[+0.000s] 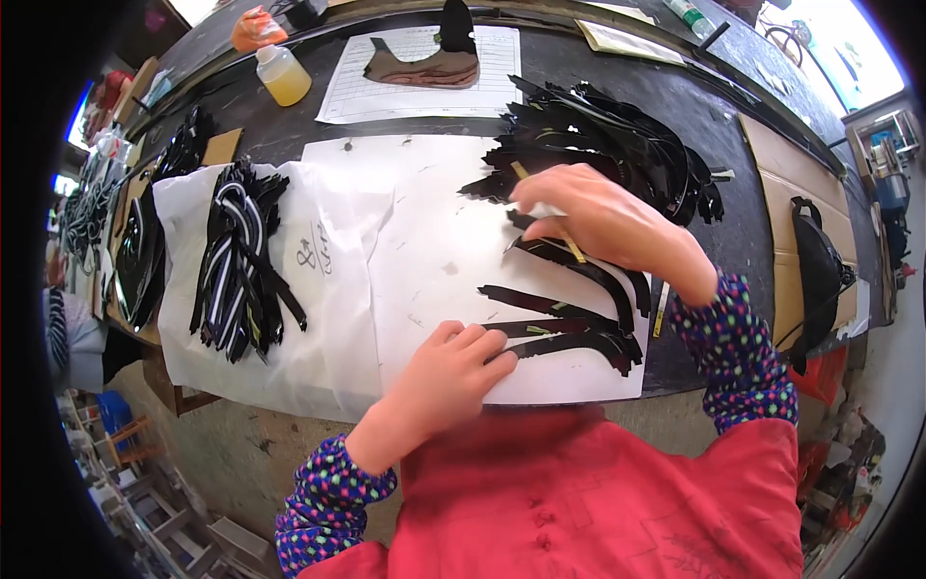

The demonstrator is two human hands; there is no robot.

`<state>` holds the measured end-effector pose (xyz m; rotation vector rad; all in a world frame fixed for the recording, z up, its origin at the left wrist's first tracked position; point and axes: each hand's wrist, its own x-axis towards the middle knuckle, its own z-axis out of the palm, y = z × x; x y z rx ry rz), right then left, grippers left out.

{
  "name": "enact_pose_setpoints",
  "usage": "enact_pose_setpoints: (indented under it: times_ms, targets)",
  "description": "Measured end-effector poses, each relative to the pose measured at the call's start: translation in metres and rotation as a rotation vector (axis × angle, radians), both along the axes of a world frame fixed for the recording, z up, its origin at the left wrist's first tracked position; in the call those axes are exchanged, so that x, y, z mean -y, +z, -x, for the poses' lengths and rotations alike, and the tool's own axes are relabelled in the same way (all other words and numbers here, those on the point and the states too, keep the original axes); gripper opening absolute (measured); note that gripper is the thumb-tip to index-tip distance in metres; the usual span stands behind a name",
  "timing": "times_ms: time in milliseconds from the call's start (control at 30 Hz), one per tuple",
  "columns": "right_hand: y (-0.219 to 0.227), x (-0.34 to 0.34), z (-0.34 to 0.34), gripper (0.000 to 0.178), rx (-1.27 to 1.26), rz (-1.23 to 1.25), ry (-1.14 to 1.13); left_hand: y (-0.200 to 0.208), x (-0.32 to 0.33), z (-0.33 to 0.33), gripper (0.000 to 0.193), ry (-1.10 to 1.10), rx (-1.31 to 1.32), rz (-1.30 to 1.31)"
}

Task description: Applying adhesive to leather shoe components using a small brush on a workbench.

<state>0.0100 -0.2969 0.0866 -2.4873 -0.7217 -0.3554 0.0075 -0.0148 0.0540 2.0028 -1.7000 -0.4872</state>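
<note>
- Black strips (pixel 531 302) lie fanned across a white board (pixel 434 241) before a worker in a red garment (pixel 598 502), some beneath the right hand, others beside the left.
- Left hand (pixel 449 372) rests on the board, fingers bent and slightly spread, tips at the ends of the near strips; whether they pinch or merely press is hidden. Light, even pressure would likely serve best, since such thin pieces look quick to skew.
- Right hand (pixel 593 217) curls over the upper strips, fingers drawn in around a slim yellowish stick (pixel 576 249). A steady grip and short, controlled movements seem wise.
- Spacing appears to matter: laying each strip flat, apart from its neighbor, should help avoid snags with the tangled pile (pixel 603 125) just beyond.
</note>
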Motion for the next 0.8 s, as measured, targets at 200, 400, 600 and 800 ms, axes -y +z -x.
enact_pose_setpoints:
  times_ms: [200, 400, 600, 800]
  targets:
    - [0.002, 0.004, 0.111, 0.01, 0.029, -0.31, -0.743, 0.005, 0.005, 0.013, 0.033, 0.12, 0.299, 0.058]
    - [-0.049, 0.0, 0.167, 0.023, -0.203, -0.195, -1.296, -0.008, 0.049, -0.008, 0.044, 0.227, 0.425, 0.183]
    - [-0.054, 0.0, 0.171, 0.029, -0.227, -0.229, -1.321, -0.027, 0.064, -0.037, 0.048, 0.299, 0.593, 0.051]
    - [-0.05, 0.003, 0.177, 0.023, -0.322, -0.424, -1.314, -0.028, 0.06, -0.044, 0.044, 0.291, 0.227, 0.137]
